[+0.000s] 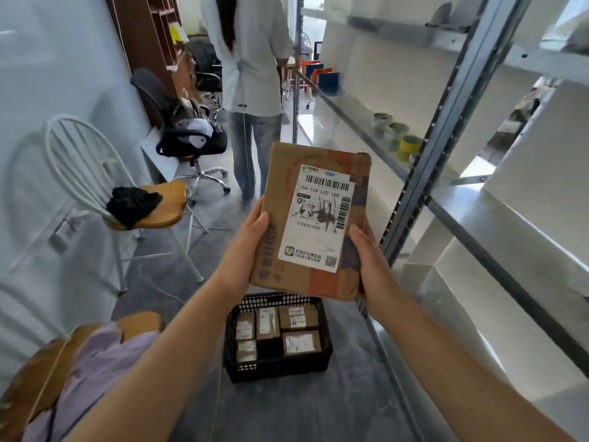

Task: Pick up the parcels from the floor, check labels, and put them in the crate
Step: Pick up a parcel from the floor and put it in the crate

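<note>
Head view: the left hand (pixel 247 250) and right hand (pixel 371 269) gripped a parcel (pixel 310 218) by its side edges, label up, above the crate (pixel 277 338). Five parcels lay inside the crate.

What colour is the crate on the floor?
Black, with a mesh wall; the crate shows best in the head view.

Two bare forearms reach into view from the bottom edge, with no sleeves, watch, rings or gloves showing on them. The left hand (pixel 247 250) and right hand (pixel 371 266) are both uncovered, with short, unpainted nails at the fingertips. Well back from the fingers, at the lower left, lies pale lilac clothing (pixel 92 371), loosely creased.
</note>
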Motion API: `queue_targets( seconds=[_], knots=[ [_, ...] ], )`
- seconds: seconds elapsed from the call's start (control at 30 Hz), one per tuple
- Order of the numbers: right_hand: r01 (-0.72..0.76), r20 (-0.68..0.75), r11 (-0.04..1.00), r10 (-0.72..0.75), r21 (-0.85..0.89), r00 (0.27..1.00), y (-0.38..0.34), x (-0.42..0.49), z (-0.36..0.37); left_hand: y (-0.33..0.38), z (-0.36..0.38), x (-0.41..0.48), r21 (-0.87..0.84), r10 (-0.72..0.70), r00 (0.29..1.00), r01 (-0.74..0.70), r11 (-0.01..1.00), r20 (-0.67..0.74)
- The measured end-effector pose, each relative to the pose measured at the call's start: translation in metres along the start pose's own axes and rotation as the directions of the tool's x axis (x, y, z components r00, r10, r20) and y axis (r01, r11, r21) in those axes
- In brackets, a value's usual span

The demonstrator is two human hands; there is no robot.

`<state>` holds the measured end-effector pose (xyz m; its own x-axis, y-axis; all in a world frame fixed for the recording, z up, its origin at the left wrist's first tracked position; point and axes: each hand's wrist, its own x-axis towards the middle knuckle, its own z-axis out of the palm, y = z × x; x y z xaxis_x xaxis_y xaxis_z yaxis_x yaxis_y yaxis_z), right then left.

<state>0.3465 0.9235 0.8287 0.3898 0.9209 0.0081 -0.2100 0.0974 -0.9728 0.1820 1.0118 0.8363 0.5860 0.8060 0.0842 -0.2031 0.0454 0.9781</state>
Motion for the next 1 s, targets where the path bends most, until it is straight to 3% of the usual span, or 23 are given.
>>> queue_targets(
  seconds=[0.3, 0.57, 0.73, 1.0],
  knots=[
    [-0.278, 0.085, 0.959, 0.282, -0.054, 0.956, 0.083, 0.144, 0.027, -0.062, -0.081, 0.094, 0.153, -0.12, 0.966, 0.158, 0.976, -0.228],
    [-0.329, 0.161, 0.909, 0.376, -0.256, 0.913, 0.198, 0.262, 0.03, -0.154, -0.152, 0.174, 0.103, -0.277, 0.887, 0.335, 0.936, -0.37],
    [-0.448, 0.156, 0.844, 0.505, -0.294, 0.849, 0.303, 0.285, 0.023, -0.245, -0.189, 0.184, 0.063, -0.387, 0.833, 0.446, 0.893, -0.396],
    [-0.545, 0.055, 0.77, 0.593, -0.333, 0.804, 0.498, 0.278, 0.002, -0.432, -0.248, 0.167, 0.02, -0.567, 0.706, 0.633, 0.774, -0.425]
  ],
)
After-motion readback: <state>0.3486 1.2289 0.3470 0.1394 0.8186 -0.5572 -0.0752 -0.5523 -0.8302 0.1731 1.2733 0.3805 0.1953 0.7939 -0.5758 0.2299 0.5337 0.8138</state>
